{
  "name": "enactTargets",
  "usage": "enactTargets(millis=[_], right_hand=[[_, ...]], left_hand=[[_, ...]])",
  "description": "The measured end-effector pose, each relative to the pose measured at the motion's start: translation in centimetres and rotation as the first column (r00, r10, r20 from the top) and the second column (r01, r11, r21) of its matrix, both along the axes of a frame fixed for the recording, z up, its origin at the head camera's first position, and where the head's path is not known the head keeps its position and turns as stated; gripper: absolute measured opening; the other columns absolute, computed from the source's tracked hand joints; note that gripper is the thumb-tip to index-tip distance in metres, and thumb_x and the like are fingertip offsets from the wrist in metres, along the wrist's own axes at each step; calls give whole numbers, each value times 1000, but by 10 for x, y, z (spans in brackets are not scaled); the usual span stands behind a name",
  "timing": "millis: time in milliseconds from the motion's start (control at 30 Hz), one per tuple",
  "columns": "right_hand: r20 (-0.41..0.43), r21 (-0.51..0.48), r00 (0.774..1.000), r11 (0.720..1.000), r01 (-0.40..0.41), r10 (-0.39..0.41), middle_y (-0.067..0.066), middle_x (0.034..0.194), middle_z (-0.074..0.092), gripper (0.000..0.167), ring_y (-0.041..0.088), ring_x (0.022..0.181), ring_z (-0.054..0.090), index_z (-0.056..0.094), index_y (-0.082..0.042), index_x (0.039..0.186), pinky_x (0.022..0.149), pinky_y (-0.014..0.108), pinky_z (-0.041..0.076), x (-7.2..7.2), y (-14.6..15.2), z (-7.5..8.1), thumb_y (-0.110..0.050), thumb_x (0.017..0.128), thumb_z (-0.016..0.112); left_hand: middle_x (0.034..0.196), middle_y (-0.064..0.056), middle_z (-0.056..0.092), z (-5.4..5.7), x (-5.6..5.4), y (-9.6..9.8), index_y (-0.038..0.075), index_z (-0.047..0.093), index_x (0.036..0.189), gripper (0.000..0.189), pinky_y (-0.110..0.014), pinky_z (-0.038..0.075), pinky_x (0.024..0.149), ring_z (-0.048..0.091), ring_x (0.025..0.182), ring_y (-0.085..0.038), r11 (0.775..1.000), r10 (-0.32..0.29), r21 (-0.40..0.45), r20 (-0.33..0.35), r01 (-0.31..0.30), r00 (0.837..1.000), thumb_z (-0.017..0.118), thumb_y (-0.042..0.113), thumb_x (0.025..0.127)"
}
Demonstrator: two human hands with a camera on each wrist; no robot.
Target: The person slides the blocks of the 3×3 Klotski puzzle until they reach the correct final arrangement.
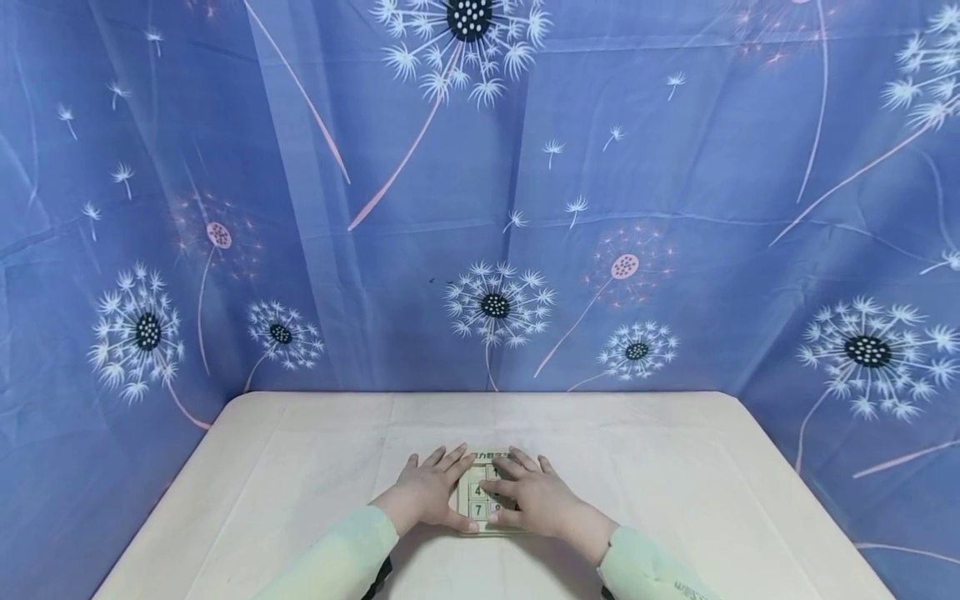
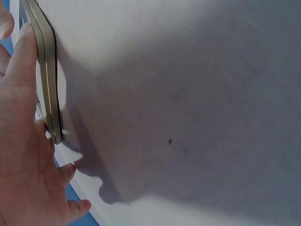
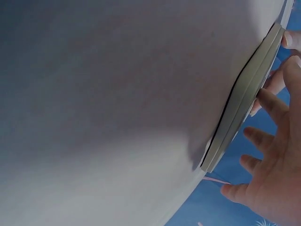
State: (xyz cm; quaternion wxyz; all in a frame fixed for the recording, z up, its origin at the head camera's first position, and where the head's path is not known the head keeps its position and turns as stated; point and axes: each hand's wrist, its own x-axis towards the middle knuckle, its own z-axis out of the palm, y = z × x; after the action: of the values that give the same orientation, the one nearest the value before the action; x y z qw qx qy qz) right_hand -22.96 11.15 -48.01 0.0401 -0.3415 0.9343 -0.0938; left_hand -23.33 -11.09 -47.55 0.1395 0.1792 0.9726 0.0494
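Observation:
A pale green number sliding puzzle (image 1: pixel 477 509) lies flat on the table, with dark numerals on its square tiles and lettering along the far rim. At its left side rests my left hand (image 1: pixel 429 492), thumb along the near edge and fingers spread towards the far left corner. My right hand (image 1: pixel 542 500) reaches over the right part, its fingertips touching the tiles and hiding several numerals. Edge-on, the puzzle's layered frame (image 2: pixel 49 75) shows beside the left thumb in the left wrist view. In the right wrist view the fingers (image 3: pixel 275 106) are spread above the frame.
The pale tabletop (image 1: pixel 315 467) stretches around the puzzle on every side. A blue cloth (image 1: pixel 420 317) printed with dandelions hangs behind the table and along both sides. Light green sleeves (image 1: pixel 341 554) cover both forearms.

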Motion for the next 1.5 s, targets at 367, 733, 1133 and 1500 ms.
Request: enactTargets(millis=[367, 733, 1133, 1500], right_hand=[[0, -13, 1000, 1000, -25, 25, 11, 159, 49, 54, 43, 151, 37, 64, -27, 140, 115, 75, 34, -1, 7, 4, -55, 94, 64], [-7, -7, 999, 999, 37, -37, 19, 160, 45, 60, 49, 150, 37, 58, -20, 145, 114, 78, 32, -11, 22, 7, -54, 96, 61], [-13, 13, 999, 999, 30, -30, 20, 159, 46, 59, 49, 149, 38, 61, -20, 143, 113, 78, 33, -12, 23, 7, -54, 95, 62], [-5, 17, 1000, 1000, 27, -26, 18, 158, 47, 57, 48, 150, 38, 62, -22, 142, 114, 78, 32, -11, 18, 4, -54, 95, 62]], left_hand=[[172, 2, 27, 2, 1, 1, 23, 32, 162, 110, -65, 30, 124, 33, 156, -32, 1000, -7, 8, -5, 7, 1000, 74, 75, 75], [172, 1, 27, 7, 0, -1, 21, 33, 161, 110, -64, 28, 125, 32, 157, -32, 1000, -7, 29, -7, 7, 1000, 76, 73, 75], [172, 2, 27, 6, 1, -2, 21, 33, 162, 111, -65, 28, 125, 31, 157, -32, 1000, 1, 26, 7, -2, 1000, 76, 73, 74], [172, 0, 28, 3, 0, -1, 21, 33, 161, 112, -65, 27, 126, 31, 157, -33, 999, 3, 39, 22, -4, 1000, 77, 74, 73]])
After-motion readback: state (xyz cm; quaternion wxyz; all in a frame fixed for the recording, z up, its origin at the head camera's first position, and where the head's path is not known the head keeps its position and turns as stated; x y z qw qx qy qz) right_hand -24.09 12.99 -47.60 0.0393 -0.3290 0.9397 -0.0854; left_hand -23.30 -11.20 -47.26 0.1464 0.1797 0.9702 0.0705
